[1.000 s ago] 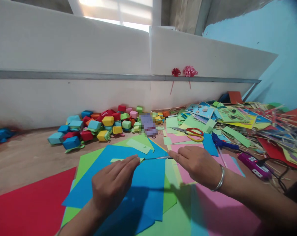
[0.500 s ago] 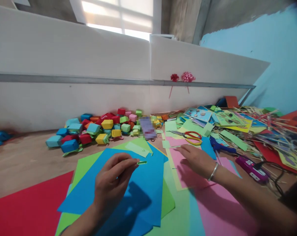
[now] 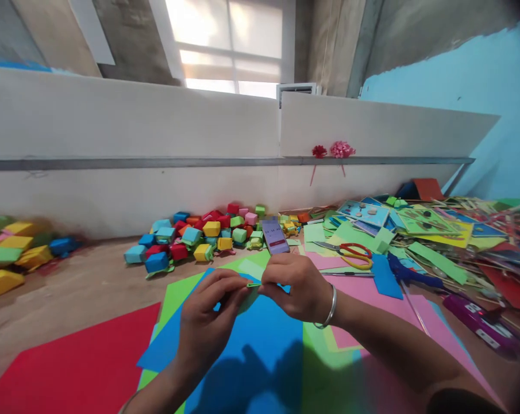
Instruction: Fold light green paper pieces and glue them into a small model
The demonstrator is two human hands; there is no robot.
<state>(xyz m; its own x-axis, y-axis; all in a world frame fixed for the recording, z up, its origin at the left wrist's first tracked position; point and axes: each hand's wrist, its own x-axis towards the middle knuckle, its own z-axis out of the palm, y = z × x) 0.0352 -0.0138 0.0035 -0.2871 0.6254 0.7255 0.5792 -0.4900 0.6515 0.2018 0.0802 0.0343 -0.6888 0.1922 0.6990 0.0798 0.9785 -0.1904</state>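
Between my two hands is a small green paper strip, folded narrow, held above the blue paper sheet. My left hand pinches its left end between thumb and fingertips. At its right end, my right hand, with a bangle on the wrist, has thumb and fingers closed on it. Just beyond the right hand lies a phone with a lit screen. Part of a pale green paper piece shows behind my fingers on the sheets.
Folded paper blocks in several colours lie heaped behind the sheets. To the right are scissors, a pen, a blue glue gun and a purple power strip. Red paper lies at left, pink paper at right.
My right hand has moved left from over the pink paper and taken the strip's right end. A pen now shows on the pink paper. The view has tilted up and shifted left.
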